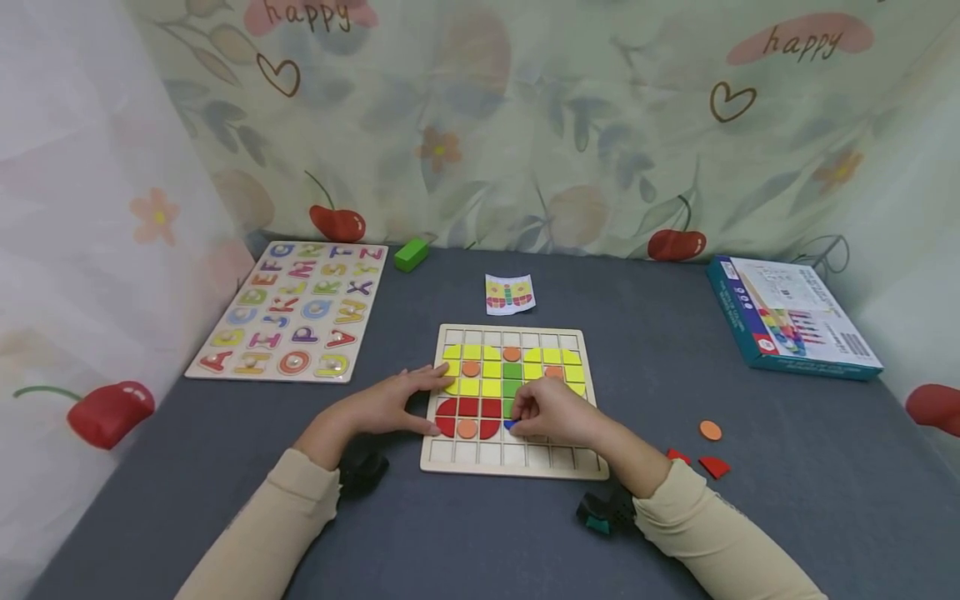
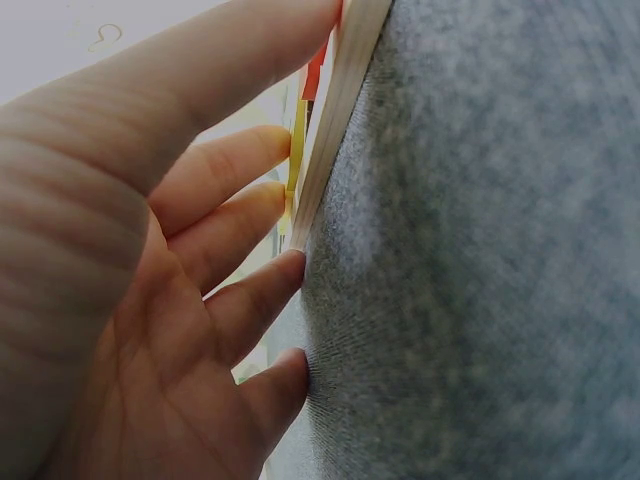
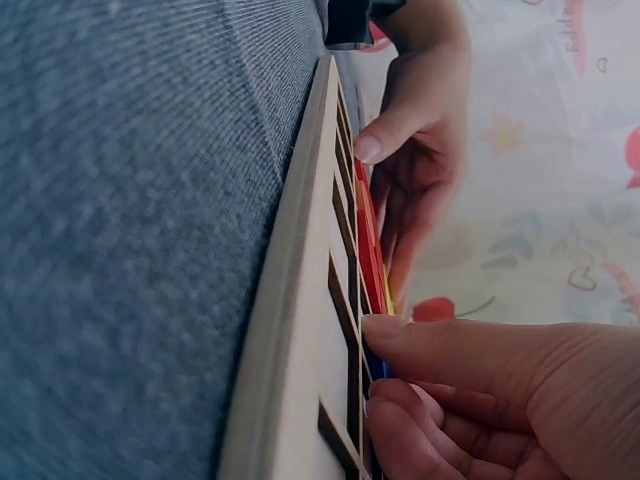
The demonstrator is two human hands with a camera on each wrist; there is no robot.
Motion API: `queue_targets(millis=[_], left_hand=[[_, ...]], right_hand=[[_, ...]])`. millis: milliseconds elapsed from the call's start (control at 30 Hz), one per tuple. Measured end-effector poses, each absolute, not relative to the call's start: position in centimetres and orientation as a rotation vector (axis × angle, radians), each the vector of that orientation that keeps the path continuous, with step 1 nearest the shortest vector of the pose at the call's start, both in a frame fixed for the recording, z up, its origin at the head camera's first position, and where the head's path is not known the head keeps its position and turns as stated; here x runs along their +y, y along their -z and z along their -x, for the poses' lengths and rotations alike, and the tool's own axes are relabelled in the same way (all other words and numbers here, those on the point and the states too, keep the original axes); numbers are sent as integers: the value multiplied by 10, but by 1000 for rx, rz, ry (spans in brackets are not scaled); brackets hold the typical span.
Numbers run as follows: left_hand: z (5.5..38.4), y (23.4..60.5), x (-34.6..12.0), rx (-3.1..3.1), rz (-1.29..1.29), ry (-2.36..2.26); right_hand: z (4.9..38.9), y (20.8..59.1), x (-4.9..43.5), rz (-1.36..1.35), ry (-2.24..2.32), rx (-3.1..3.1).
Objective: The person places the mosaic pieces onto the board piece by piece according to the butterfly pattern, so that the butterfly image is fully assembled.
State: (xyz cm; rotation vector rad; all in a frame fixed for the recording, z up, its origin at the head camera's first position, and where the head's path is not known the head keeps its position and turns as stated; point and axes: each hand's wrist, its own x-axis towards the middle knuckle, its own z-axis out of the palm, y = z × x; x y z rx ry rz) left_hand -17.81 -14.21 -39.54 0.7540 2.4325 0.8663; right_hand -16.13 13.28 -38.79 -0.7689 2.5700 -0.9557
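A wooden grid board (image 1: pixel 510 472) lies on the table with flat coloured pieces in its cells. Yellow pieces (image 1: pixel 468 387) fill upper cells on both sides of a green column (image 1: pixel 512 371), and red pieces (image 1: pixel 468 407) sit at lower left with an orange disc (image 1: pixel 467 429). My left hand (image 1: pixel 390 404) rests at the board's left edge, fingers spread and fairly straight, thumb near the red pieces. Thumb and index finger of my right hand (image 1: pixel 558 410) pinch a small blue piece (image 1: pixel 510 425) just below the green column. That hand covers the board's lower right cells.
An alphabet board (image 1: pixel 285 379) lies at the left, with a green block (image 1: pixel 411 255) beside its far corner. Behind the grid is a small picture card (image 1: pixel 510 294). At right are a loose orange disc (image 1: pixel 710 430), red pieces (image 1: pixel 715 467) and a flat box (image 1: pixel 813 362).
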Motion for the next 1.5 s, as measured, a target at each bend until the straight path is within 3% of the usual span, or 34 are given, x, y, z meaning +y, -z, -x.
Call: queue_targets(millis=[400, 1200, 1500], left_hand=[[177, 400, -139, 2421, -759, -884], [177, 394, -141, 2427, -719, -868], [178, 395, -142, 2432, -728, -873]], right_hand=[[158, 378, 157, 714, 1092, 2434], [112, 377, 301, 302, 1222, 2518], [104, 387, 322, 420, 1154, 2521]])
